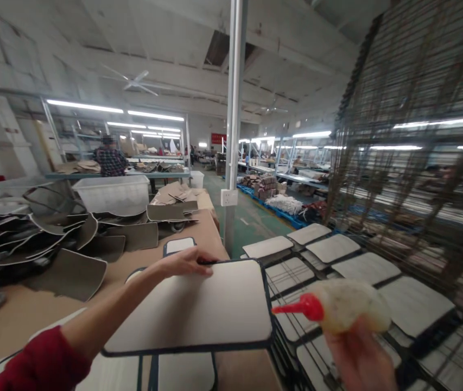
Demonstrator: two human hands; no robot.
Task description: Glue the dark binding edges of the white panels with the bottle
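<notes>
My left hand point(190, 262) grips the far edge of a large cream panel point(207, 309) with a dark border and rounded corners. The thumb lies on its pale face; the other fingers go over or behind the edge, partly hidden. In my right hand point(359, 353) is a squeeze bottle point(349, 305), yellowish and translucent, with a red nozzle point(300, 308). The bottle is tipped on its side, its nozzle pointing left at the panel's right edge; whether it touches is unclear. Smaller cream panels point(186, 372) lie on the brown table under the large one.
Rows of cream panels point(416, 301) rest on a wire rack point(288, 304) at the right, beside a tall tilted wire frame point(414, 108). Curved dark pieces point(68, 274) pile up at the left, before a white bin point(113, 194). A metal post point(235, 108) stands ahead. A person point(109, 157) works farther back.
</notes>
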